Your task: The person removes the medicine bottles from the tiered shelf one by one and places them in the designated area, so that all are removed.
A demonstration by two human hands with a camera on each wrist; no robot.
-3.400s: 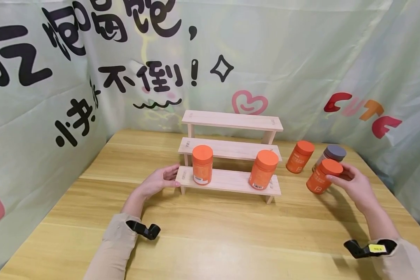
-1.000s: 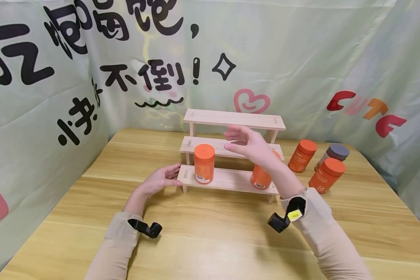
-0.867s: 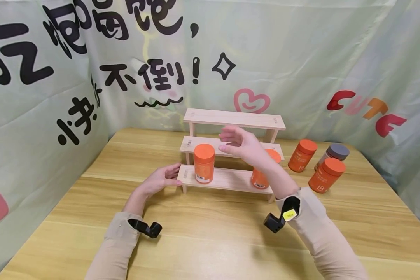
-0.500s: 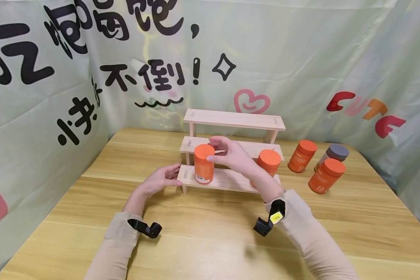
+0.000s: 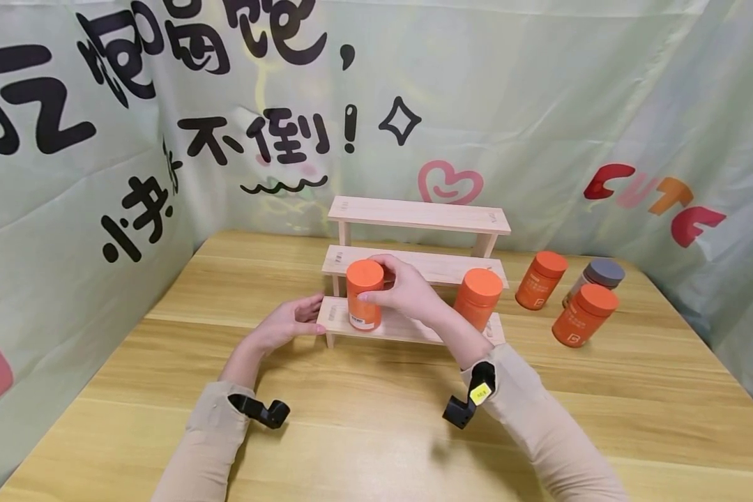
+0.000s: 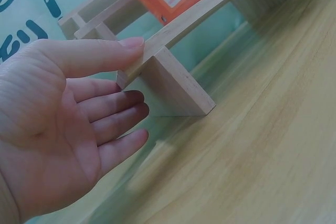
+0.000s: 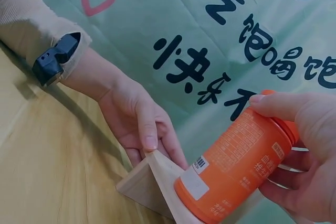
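Observation:
My right hand [image 5: 409, 287] grips an orange supplement bottle [image 5: 358, 305], thumb in front and fingers behind it. This bottle stands at the left of the lowest step of a three-tier wooden display rack [image 5: 414, 329]; the right wrist view shows its printed label [image 7: 236, 156]. At the rack's left end, my left hand [image 5: 286, 323] holds the lowest step. Its thumb [image 6: 105, 56] lies on top, and the other fingers reach below and past the step's end. A second orange bottle [image 5: 480, 293] stands at the right of that step, partly hidden by my right forearm.
Right of the rack, two orange bottles [image 5: 541, 280] [image 5: 583, 317] and a grey-lidded bottle [image 5: 604, 272] stand on the wooden table [image 5: 351, 432]. A printed cloth [image 5: 527, 104] hangs behind and on the left. The rack's middle step [image 5: 439, 266] and top step [image 5: 414, 213] rise behind.
My right hand has left the orange bottle at the far right, moved left over the rack and taken hold of the lowest step's left bottle. My left hand stays at the rack's end.

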